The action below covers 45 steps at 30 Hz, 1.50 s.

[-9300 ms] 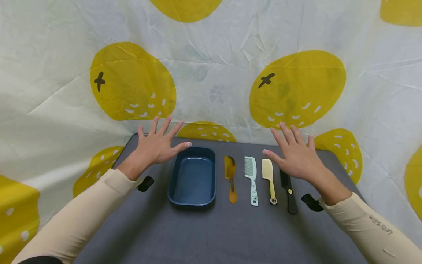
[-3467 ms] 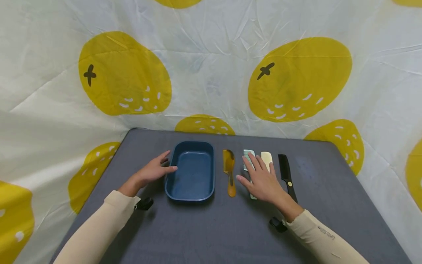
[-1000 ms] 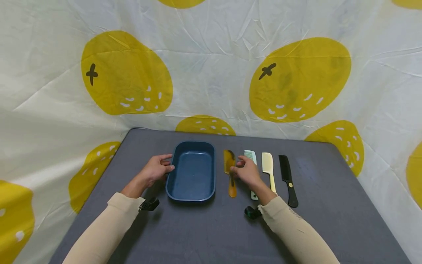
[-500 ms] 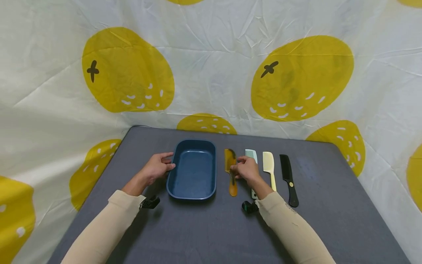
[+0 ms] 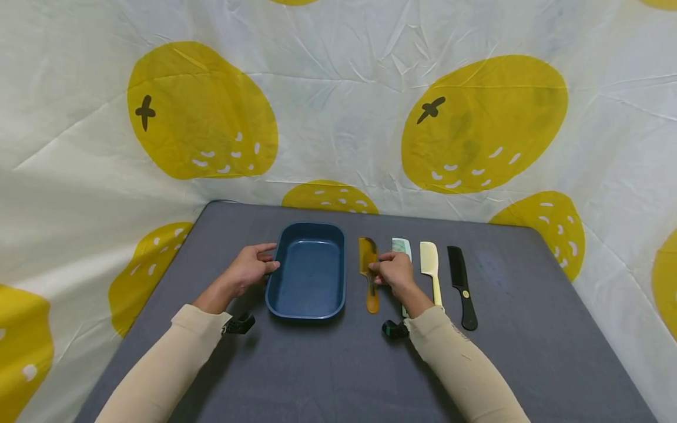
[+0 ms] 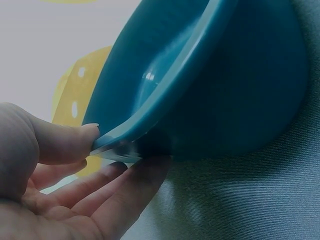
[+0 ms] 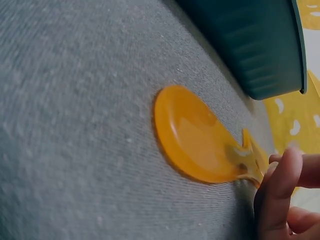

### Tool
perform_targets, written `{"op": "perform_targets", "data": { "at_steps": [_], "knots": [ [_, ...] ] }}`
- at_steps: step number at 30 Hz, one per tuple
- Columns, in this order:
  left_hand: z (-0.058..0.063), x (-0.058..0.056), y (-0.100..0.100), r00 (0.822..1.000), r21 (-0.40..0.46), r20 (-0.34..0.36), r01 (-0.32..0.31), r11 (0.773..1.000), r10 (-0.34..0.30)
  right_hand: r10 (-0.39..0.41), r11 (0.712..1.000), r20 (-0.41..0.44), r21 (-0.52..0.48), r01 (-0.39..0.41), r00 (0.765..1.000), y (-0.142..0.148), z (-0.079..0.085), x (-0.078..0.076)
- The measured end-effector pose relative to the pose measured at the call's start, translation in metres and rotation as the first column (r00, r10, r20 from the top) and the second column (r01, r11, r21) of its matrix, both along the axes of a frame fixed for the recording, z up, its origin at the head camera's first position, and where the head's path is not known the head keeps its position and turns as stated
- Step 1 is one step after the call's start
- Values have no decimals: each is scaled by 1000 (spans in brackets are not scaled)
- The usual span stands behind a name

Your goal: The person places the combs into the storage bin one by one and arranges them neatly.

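My left hand (image 5: 247, 270) pinches the left rim of a blue rectangular tray (image 5: 312, 276). In the left wrist view the thumb lies on the rim and the fingers are under it, against the outer wall. To the tray's right, an amber comb (image 5: 372, 301) with a dark streak lies flat on the table. My right hand (image 5: 398, 273) holds that comb near its neck between thumb and fingers; the right wrist view shows its rounded handle (image 7: 195, 137) on the cloth. A mint-green comb (image 5: 401, 245) lies partly hidden beneath my right hand and wrist.
Right of the mint comb lie a cream comb (image 5: 429, 258) and a black comb (image 5: 462, 279), handles toward me. The grey cloth-covered table (image 5: 328, 370) meets a white sheet (image 5: 338, 129) with yellow fruit prints at its back edge.
Earlier both hands were spread above the table. The left came to the tray's rim, while the right moved left across the combs and its fingers closed on the amber comb. The tray stayed in place.
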<state>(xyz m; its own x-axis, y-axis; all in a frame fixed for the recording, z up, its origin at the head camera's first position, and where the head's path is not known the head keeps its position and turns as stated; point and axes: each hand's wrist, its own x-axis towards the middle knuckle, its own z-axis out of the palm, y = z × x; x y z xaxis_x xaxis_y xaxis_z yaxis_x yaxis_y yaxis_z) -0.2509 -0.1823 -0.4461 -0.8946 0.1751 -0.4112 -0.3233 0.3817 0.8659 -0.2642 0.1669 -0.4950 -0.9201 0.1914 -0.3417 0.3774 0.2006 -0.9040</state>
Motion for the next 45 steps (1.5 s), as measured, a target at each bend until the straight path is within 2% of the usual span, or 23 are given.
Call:
{"op": "perform_targets", "data": {
  "at_steps": [15, 19, 22, 28, 33, 38, 41, 45],
  "knots": [
    [3, 3, 1, 1000, -27, -18, 15, 1000, -16, -8, 997, 1, 77, 8, 1000, -8, 8, 4],
    [2, 3, 2, 1000, -35, -13, 18, 999, -19, -1, 991, 13, 137, -1, 1000, -10, 9, 3],
    [3, 3, 2, 1000, -35, -13, 16, 999, -17, -6, 977, 14, 215, 3, 1000, -13, 9, 2],
    [5, 3, 2, 1000, -38, -9, 20, 999, -21, -48, 928, 7, 370, 42, 999, -21, 6, 1],
    [8, 4, 1, 999, -71, -13, 36, 997, -37, -74, 898, 24, 437, 56, 997, -27, 5, 2],
    [9, 4, 0, 999, -97, -29, 43, 994, -46, -73, 882, 38, 470, 47, 997, -28, 5, 3],
    [8, 5, 0, 998, -107, -33, 42, 993, -45, -54, 886, 49, 463, 25, 997, -27, 6, 4],
    [8, 7, 1, 998, -106, -28, 47, 993, -50, -44, 930, 69, 366, 16, 997, -21, 10, 8]
  ]
}}
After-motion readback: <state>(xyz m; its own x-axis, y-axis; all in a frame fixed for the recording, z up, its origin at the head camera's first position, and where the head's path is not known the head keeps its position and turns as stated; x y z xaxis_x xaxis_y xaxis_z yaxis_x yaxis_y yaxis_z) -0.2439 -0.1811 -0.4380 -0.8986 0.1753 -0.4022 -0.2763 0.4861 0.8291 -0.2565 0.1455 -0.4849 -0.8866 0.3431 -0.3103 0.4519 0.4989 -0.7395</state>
